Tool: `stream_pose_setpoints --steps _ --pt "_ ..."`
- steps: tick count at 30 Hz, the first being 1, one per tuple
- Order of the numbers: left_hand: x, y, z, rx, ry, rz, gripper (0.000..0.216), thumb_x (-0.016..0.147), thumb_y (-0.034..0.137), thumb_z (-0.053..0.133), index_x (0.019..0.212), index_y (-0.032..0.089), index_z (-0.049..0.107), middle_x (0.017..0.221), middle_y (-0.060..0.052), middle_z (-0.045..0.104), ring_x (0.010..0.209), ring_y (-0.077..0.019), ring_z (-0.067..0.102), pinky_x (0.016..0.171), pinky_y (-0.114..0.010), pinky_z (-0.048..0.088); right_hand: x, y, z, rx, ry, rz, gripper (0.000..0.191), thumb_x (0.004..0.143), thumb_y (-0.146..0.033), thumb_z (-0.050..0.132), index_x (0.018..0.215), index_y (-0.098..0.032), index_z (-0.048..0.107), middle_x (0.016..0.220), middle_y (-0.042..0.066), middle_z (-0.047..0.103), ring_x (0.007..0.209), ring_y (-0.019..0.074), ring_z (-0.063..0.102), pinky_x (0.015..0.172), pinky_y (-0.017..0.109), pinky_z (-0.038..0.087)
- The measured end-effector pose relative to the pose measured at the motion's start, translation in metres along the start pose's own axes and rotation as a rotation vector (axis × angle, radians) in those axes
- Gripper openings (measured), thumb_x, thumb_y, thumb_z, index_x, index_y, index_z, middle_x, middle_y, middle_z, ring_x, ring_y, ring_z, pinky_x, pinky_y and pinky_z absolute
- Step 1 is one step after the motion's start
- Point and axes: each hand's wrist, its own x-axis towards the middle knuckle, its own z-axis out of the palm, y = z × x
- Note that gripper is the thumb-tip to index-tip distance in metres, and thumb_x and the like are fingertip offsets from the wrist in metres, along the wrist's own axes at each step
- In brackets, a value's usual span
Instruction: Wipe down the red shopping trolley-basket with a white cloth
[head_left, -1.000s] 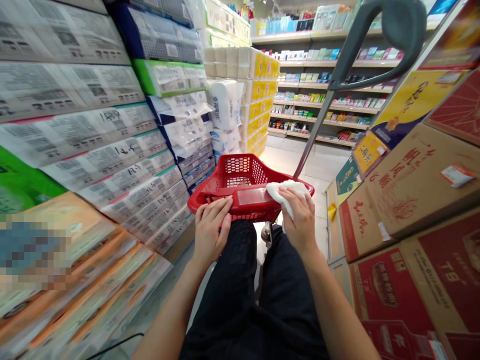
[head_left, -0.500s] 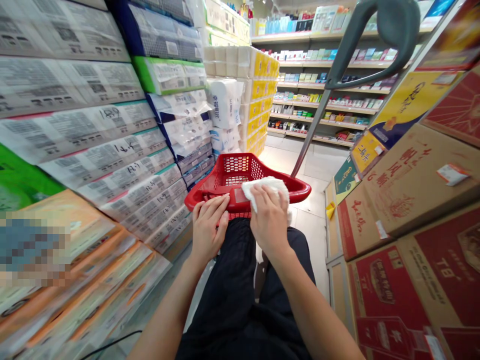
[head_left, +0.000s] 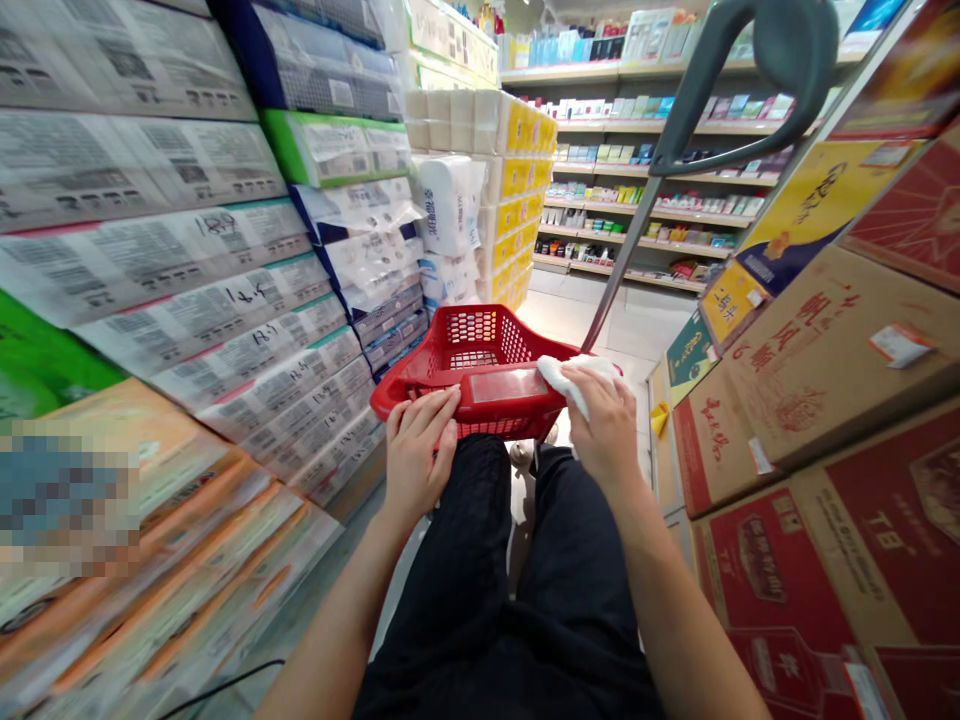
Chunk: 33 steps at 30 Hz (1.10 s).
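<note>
A red plastic shopping basket (head_left: pixel 480 345) stands on the floor in front of my knees, with a grey pull handle (head_left: pixel 720 90) rising up to the right. My left hand (head_left: pixel 417 452) rests on the near left rim of the basket, fingers laid flat and together, holding it steady. My right hand (head_left: pixel 606 428) presses a white cloth (head_left: pixel 564 372) against the near right rim of the basket. The inside of the basket looks empty from here.
Stacked packs of tissue and paper goods (head_left: pixel 225 300) wall the left side. Cardboard cartons (head_left: pixel 825 400) are piled on the right. The tiled aisle floor (head_left: pixel 600 315) runs ahead to store shelves (head_left: pixel 645 170) with small goods. My dark trousers (head_left: pixel 510 600) fill the foreground.
My right hand slid the cloth along the near rim from the right corner toward the middle, then back to the right corner. My left hand stayed on the rim.
</note>
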Motion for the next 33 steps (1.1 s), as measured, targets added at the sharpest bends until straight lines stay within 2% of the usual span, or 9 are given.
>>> stream_pose_setpoints --steps 2,5,9,12,17,22,25,29,33 --pt "0.000 0.001 0.000 -0.013 0.001 -0.002 0.041 0.099 0.024 0.035 0.136 0.023 0.052 0.134 -0.005 0.060 0.125 -0.0198 0.050 0.108 -0.041 0.028 0.001 0.003 0.001 -0.030 0.016 0.056 0.034 0.093 -0.019 0.043 0.122 -0.025 0.060 0.131 0.003 0.063 0.128 0.0211 0.052 0.112 0.046 0.023" --pt "0.000 0.002 0.001 -0.020 0.011 -0.012 0.040 0.099 0.025 0.036 0.135 0.023 0.053 0.134 -0.005 0.061 0.125 -0.0198 0.051 0.108 -0.041 0.028 0.001 -0.020 0.010 -0.071 0.017 0.074 0.037 0.090 -0.016 0.043 0.124 -0.021 0.059 0.134 0.006 0.061 0.130 0.0234 0.049 0.114 0.049 0.020" --pt "0.000 0.003 0.002 0.000 0.033 -0.022 0.041 0.100 0.023 0.032 0.134 0.022 0.053 0.133 -0.005 0.061 0.124 -0.0187 0.051 0.109 -0.042 0.029 -0.003 -0.074 0.026 -0.035 -0.073 -0.060 0.041 0.088 -0.014 0.046 0.127 -0.018 0.057 0.137 0.007 0.059 0.132 0.0229 0.046 0.117 0.047 0.017" --pt "0.000 0.003 0.002 0.042 0.033 -0.010 0.042 0.100 0.022 0.030 0.135 0.020 0.053 0.134 -0.006 0.060 0.126 -0.0193 0.051 0.111 -0.042 0.030 -0.007 -0.096 0.034 0.030 -0.104 -0.149 0.040 0.091 -0.018 0.046 0.130 -0.019 0.055 0.137 0.006 0.059 0.132 0.0209 0.046 0.118 0.044 0.017" --pt "-0.004 0.007 -0.002 0.177 -0.032 0.039 0.047 0.099 0.026 0.037 0.145 0.018 0.041 0.145 -0.008 0.051 0.136 -0.0218 0.043 0.115 -0.042 0.029 -0.009 -0.070 0.023 0.058 -0.117 -0.195 0.042 0.091 -0.014 0.044 0.131 -0.023 0.054 0.137 0.003 0.059 0.133 0.0178 0.046 0.118 0.043 0.016" --pt "-0.013 0.015 -0.007 0.285 -0.103 0.060 0.058 0.099 0.033 0.039 0.152 0.016 0.025 0.155 -0.010 0.035 0.143 -0.0251 0.035 0.117 -0.044 0.028 -0.007 -0.017 0.004 -0.001 -0.011 -0.069 0.041 0.090 -0.012 0.043 0.126 -0.025 0.057 0.135 0.004 0.060 0.130 0.0189 0.050 0.116 0.044 0.021" --pt "-0.017 0.017 -0.005 0.323 -0.123 0.053 0.063 0.099 0.036 0.039 0.154 0.014 0.018 0.157 -0.011 0.028 0.145 -0.0260 0.029 0.118 -0.044 0.026 -0.006 -0.004 0.002 -0.027 0.024 -0.004 0.040 0.090 -0.014 0.044 0.126 -0.025 0.058 0.134 0.003 0.061 0.129 0.0198 0.051 0.115 0.045 0.022" --pt "-0.021 0.015 0.001 0.349 -0.122 0.040 0.070 0.098 0.041 0.040 0.155 0.012 0.011 0.159 -0.013 0.023 0.147 -0.0271 0.025 0.118 -0.045 0.026 -0.005 -0.030 0.011 -0.061 0.021 0.032 0.041 0.089 -0.013 0.044 0.126 -0.022 0.058 0.136 0.006 0.059 0.132 0.0232 0.048 0.115 0.050 0.019" --pt "-0.023 0.015 0.003 0.360 -0.113 0.037 0.072 0.097 0.039 0.042 0.155 0.012 0.008 0.159 -0.013 0.023 0.147 -0.0273 0.024 0.118 -0.045 0.025 -0.007 -0.078 0.027 -0.012 -0.079 -0.085 0.042 0.088 -0.013 0.046 0.128 -0.019 0.057 0.138 0.006 0.058 0.134 0.0231 0.044 0.118 0.048 0.016"
